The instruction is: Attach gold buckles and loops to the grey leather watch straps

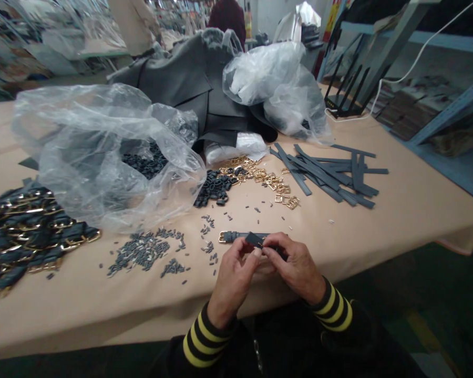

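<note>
Near the front edge of the table, my left hand (236, 268) pinches a dark grey strap (254, 240) between thumb and fingers. My right hand (294, 262) is closed on the same strap, with a glint of gold at its fingertips; what exactly makes the glint is too small to tell. Just behind my hands lies another grey strap with a gold buckle (223, 237) at its left end, partly hidden by my fingers. Beyond it are a pile of gold buckles (274, 181) and a heap of dark strap loops (213, 189).
Small grey pieces (140, 252) lie scattered left of my hands. Finished-looking buckled straps (27, 231) are heaped far left. Clear plastic bags (114, 157) and dark sheet material (173, 73) stand behind. Loose grey strips (327, 176) and a black router (345, 102) are at the right.
</note>
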Available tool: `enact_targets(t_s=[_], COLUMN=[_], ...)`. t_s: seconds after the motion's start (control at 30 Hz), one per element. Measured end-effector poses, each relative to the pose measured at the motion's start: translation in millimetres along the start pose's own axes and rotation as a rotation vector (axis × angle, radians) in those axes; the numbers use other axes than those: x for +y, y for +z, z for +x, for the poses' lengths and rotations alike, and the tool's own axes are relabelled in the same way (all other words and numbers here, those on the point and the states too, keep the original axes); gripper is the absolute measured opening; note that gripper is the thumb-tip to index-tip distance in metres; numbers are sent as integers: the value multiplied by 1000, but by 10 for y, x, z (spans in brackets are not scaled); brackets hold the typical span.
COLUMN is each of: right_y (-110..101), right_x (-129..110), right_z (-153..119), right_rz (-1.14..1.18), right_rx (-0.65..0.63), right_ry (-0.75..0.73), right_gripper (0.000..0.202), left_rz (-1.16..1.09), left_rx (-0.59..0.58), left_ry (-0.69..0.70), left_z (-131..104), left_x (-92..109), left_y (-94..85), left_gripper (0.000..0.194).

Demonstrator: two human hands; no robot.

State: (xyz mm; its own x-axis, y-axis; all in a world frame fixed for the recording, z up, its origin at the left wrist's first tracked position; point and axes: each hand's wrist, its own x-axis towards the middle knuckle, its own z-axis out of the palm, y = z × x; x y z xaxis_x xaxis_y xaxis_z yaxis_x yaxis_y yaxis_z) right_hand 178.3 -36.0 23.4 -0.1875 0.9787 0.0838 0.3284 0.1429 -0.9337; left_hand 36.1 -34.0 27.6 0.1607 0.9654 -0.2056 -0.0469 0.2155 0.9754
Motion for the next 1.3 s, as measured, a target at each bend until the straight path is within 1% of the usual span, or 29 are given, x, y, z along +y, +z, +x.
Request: enact_targets(t_s=[0.13, 0.27, 0.4, 0.53, 0.6, 0.77, 0.9, 0.97, 1.03, 1.1, 1.23, 1.3], right_y=[2, -9, -12, -11, -16, -34, -30, -20, -15, -24, -67, -76], right_x=[-52, -110, -131, -148, -165, -192, -151, -122, -99, -82, -16, 34], right_z=[9, 28, 26, 18, 23, 52, 61, 57, 49, 41, 40, 46], right_rz=[-81, -181, -202, -177, -176, -249, -264, -253, -211, -140, 52, 126], right_rx=[-28, -5, -8, -33, -44, -51, -64, -39, 3, 19, -114, -160], right_ry=[-28, -64, -34, 18, 37, 61, 56, 65, 90, 116, 153, 175], right_gripper=[7, 7, 6, 4, 5, 6, 7, 7, 4, 6, 13, 12], left_rz=[52, 81, 57, 6, 49, 252, 279, 305, 328, 306, 134, 78], left_rx=[51, 113, 160, 178, 193, 266, 250, 240, 231, 207, 125, 100], left_ry=[25, 45, 50, 60, 89, 185, 245, 264, 254, 206, 49, 8], left_z=[-10, -27, -47, -51, -58, -102, -107, -85, -50, -15, 25, 23], left_x=[-21, -68, -107, -127, -120, -71, -73, -92, -110, -121, -123, -122], left_y=[-18, 17, 62, 85, 93, 117, 135, 134, 118, 85, 1, -18], left_gripper=[17, 17, 17, 17, 16, 13, 8, 7, 6, 6, 13, 15])
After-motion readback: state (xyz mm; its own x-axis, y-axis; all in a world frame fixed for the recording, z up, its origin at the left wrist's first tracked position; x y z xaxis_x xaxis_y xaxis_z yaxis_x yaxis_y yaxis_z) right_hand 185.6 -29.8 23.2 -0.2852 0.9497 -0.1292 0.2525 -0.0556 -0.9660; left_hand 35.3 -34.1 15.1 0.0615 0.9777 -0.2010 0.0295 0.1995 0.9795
